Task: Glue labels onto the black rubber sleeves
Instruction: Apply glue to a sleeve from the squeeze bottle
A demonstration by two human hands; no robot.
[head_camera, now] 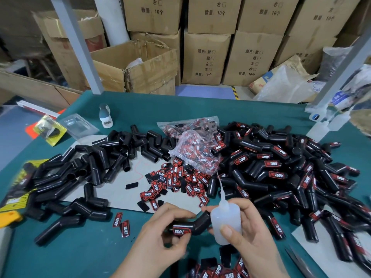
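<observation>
Sticking a label on, bottom middle of the frame

Our left hand (160, 235) pinches the label (181, 231) onto the sleeve (192, 225); right hand (247, 233) grips the glue bottle (226, 221). We'd press the edges flat, nozzle kept away.

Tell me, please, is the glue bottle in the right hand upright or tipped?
Upright. The right hand holds the glue bottle with its thin nozzle pointing up, away from the sleeve that the left hand holds.

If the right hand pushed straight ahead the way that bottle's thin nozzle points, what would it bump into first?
Probably the scattered labels and the labelled sleeves lying just past the nozzle tip. The right hand holds the glue bottle with its nozzle aimed up and away toward the clear label bag. Depth is hard to judge.
</observation>
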